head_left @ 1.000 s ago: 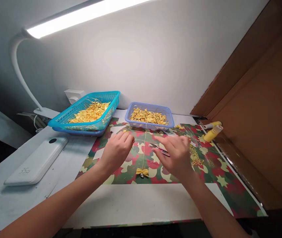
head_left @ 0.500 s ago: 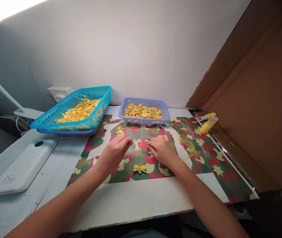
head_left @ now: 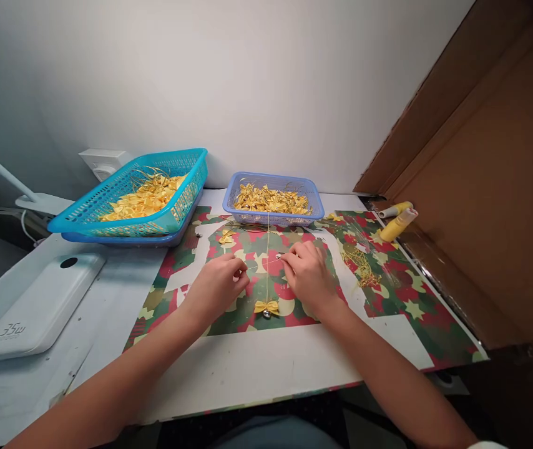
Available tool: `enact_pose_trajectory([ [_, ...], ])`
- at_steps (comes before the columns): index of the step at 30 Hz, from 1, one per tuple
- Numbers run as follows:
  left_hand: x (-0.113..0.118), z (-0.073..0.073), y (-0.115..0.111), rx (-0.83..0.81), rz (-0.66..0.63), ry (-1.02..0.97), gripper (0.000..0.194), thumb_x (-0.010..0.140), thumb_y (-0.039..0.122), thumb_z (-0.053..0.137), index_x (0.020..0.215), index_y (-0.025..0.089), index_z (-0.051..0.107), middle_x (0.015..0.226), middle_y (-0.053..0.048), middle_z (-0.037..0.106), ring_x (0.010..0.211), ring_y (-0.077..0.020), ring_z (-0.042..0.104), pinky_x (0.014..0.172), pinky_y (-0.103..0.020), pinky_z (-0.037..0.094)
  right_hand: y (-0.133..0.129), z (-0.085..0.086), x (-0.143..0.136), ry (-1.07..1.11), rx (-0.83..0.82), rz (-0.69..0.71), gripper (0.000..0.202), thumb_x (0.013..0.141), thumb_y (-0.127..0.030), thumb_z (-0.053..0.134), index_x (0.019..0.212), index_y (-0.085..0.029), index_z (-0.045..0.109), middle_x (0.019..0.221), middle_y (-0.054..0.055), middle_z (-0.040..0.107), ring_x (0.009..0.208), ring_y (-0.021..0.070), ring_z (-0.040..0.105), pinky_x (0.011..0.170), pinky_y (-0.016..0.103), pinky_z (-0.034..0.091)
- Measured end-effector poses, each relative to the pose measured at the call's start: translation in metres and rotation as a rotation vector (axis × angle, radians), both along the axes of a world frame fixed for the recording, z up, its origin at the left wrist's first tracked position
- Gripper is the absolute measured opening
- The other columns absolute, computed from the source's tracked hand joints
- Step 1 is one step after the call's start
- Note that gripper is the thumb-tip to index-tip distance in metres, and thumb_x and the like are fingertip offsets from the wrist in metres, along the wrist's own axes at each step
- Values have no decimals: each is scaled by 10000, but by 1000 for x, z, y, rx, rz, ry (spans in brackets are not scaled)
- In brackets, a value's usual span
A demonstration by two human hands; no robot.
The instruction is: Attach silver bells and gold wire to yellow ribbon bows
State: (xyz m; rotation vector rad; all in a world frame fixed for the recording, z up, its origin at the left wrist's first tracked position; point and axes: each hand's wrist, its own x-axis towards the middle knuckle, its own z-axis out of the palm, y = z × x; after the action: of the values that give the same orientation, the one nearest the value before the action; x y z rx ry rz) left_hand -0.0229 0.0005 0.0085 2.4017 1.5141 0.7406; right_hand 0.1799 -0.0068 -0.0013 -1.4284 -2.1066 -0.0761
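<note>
A yellow bow with a small silver bell (head_left: 266, 308) lies on the patterned sheet, and a pale cord (head_left: 267, 255) runs from it up to the purple-blue basket (head_left: 273, 219). Left of this cord, my left hand (head_left: 222, 277) pinches a thin thread end. On the other side my right hand (head_left: 308, 274) is closed, with a small metallic tip showing at its fingertips; the thin thread crosses the cord between both hands. The rest of what the right fingers hold is hidden. Golden bows (head_left: 271, 199) fill the basket.
A turquoise basket of yellow bows (head_left: 145, 199) stands at the left, near a white power bank (head_left: 37, 305). Yellow thread spools (head_left: 398, 224) and a tangle of gold thread (head_left: 362, 267) lie at the right. Cardboard (head_left: 482, 187) rises along the right edge.
The view has shifted slightly. My hands are a little farther apart in height, the left one lower, and the thin thread between them now shows across the cord.
</note>
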Motion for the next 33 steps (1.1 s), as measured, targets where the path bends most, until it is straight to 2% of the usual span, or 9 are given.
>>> enact_pose_trajectory([
  [4,5,-1,-4,-280,91,-494,59,695,179,625,637,172,634,549,6,608,485,-121,539,479,-222,423,-7,0,-10,516,-219,101,158,831,-162,572,738,-196,695,739,37,675,718,166,587,665,297,461],
  [6,10,-3,-6,-424,126,-728,133,705,287,674,672,164,635,549,3,602,470,-119,543,441,-212,419,-10,1,-15,790,-378,83,92,792,-240,633,739,-201,696,736,29,695,661,157,604,608,287,477],
  [8,15,-4,-8,-483,155,-861,217,692,355,716,688,160,621,563,1,601,475,-115,551,426,-200,412,-12,2,-19,991,-503,67,102,743,-295,682,726,-194,678,736,28,695,623,147,604,566,274,484],
  [10,19,-6,-10,-476,177,-926,248,682,374,740,695,162,611,593,-3,615,490,-111,560,425,-192,411,-14,2,-22,1103,-564,63,138,712,-321,701,710,-191,655,725,21,678,599,134,594,527,255,481],
  [16,24,-10,-14,-440,173,-951,255,690,389,749,809,166,715,579,0,629,479,-111,532,435,-207,431,-17,0,-27,1126,-592,55,166,684,-333,724,723,-193,644,731,16,653,634,140,607,516,242,489],
  [21,24,-10,-16,-411,181,-958,186,678,350,765,720,174,722,594,-3,645,490,-105,537,446,-202,444,-20,1,-30,1217,-598,27,203,713,-340,705,722,-202,557,690,-27,595,628,133,640,561,242,517],
  [25,25,-10,-16,-435,190,-1012,205,656,342,783,669,169,673,571,10,623,484,-104,548,438,-198,440,-23,0,-34,1316,-568,19,244,734,-349,693,742,-212,491,685,-53,543,592,124,653,572,245,538],
  [31,28,-12,-19,-473,193,-1067,263,666,380,775,696,164,626,566,10,616,516,-126,594,478,-219,470,-25,-3,-41,1364,-455,16,279,724,-349,709,952,-211,626,825,4,627,670,140,660,663,300,586],
  [33,29,-12,-20,-472,193,-1087,275,663,387,777,700,163,622,586,7,623,531,-127,604,487,-219,476,-27,-2,-41,1332,-445,7,225,730,-346,703,902,-205,667,831,22,655,699,154,664,670,309,585],
])
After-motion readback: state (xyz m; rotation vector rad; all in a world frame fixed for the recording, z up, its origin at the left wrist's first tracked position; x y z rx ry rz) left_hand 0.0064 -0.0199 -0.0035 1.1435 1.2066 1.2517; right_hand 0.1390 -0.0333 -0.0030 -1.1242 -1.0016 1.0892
